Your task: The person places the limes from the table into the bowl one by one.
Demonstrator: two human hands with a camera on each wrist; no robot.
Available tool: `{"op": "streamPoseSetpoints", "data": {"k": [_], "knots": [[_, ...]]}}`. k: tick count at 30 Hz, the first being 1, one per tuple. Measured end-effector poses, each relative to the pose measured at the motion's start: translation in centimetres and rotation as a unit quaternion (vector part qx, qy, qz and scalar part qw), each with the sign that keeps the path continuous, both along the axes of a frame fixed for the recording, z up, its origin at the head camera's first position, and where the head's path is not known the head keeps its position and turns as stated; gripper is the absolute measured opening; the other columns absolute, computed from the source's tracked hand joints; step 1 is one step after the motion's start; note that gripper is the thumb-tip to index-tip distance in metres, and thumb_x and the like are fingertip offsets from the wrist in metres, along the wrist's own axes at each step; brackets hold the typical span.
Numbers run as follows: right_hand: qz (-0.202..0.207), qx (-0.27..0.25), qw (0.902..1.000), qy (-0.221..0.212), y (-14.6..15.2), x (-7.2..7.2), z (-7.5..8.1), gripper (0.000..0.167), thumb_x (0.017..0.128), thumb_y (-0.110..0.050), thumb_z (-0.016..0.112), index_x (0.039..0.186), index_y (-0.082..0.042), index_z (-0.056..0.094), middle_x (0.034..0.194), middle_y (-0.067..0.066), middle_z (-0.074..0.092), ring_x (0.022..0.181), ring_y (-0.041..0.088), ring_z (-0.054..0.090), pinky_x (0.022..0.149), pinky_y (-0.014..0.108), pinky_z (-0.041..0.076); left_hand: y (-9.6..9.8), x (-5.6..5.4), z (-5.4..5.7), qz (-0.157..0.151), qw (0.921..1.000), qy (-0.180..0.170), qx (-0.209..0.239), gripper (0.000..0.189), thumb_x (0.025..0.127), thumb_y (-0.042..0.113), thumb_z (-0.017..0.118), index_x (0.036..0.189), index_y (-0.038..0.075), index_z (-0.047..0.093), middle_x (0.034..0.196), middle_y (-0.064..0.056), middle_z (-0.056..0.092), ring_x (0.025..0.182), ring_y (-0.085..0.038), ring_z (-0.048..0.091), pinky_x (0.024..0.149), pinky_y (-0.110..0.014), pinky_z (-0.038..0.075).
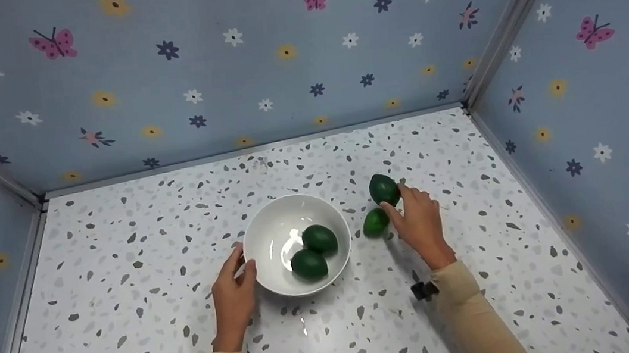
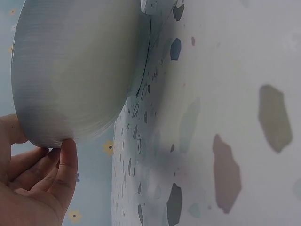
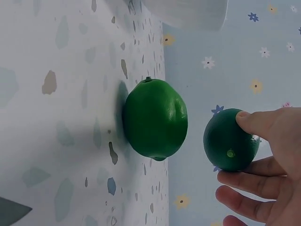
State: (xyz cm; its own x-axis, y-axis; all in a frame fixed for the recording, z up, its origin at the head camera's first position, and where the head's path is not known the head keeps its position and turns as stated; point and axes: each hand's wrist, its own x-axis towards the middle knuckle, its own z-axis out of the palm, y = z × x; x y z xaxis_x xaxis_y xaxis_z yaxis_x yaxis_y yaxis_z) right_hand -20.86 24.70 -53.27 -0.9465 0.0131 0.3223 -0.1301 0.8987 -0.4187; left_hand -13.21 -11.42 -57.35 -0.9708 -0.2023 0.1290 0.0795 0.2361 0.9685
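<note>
A white bowl [image 1: 268,230] stands on the speckled table with two dark green limes [image 1: 320,240] lying together in its right half. My left hand [image 1: 233,297] grips the bowl's left side, thumb near the rim and fingertips against the outer wall [image 2: 75,84]. In my right hand [image 1: 419,220], thumb and fingers pinch a dark green lime [image 3: 230,141], raised above the table to the right of the bowl. A brighter green lime [image 3: 155,119] rests on the table just below the held one, between the bowl and my right hand.
Blue flower-and-butterfly panels [image 1: 259,69] wall in the table's back and both sides, with grey metal edging [image 1: 251,149] along the bottom. Dark camera mounts [image 1: 424,290] stick out from both wrists. Speckled tabletop [image 1: 140,270] stretches left of the bowl.
</note>
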Motion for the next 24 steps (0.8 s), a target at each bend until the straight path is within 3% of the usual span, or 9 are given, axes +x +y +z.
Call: {"op": "streamPoseSetpoints", "data": {"k": [12, 24], "knots": [[0.028, 0.014, 0.9988, 0.038, -1.3, 0.3, 0.8, 0.058, 0.095, -0.04, 0.069, 0.131, 0.005, 0.06, 0.114, 0.021, 0.066, 0.097, 0.039, 0.061, 0.073, 0.053, 0.05, 0.1, 0.0, 0.2, 0.002, 0.9999, -0.015, -0.007, 0.046, 0.102, 0.014, 0.061, 0.145, 0.001, 0.05, 0.145, -0.014, 0.052, 0.13, -0.028, 0.053, 0.098, -0.019, 0.051], [0.064, 0.017, 0.9953, 0.071, -3.1, 1.0, 2.1, 0.055, 0.094, -0.039, 0.071, 0.129, 0.002, 0.062, 0.112, 0.019, 0.067, 0.095, 0.038, 0.061, 0.072, 0.052, 0.049, -0.1, 0.1, 0.1, -0.004, 1.0, -0.006, -0.005, 0.046, 0.102, 0.015, 0.06, 0.144, 0.0, 0.051, 0.144, -0.018, 0.053, 0.129, -0.033, 0.053, 0.1, -0.028, 0.053]]}}
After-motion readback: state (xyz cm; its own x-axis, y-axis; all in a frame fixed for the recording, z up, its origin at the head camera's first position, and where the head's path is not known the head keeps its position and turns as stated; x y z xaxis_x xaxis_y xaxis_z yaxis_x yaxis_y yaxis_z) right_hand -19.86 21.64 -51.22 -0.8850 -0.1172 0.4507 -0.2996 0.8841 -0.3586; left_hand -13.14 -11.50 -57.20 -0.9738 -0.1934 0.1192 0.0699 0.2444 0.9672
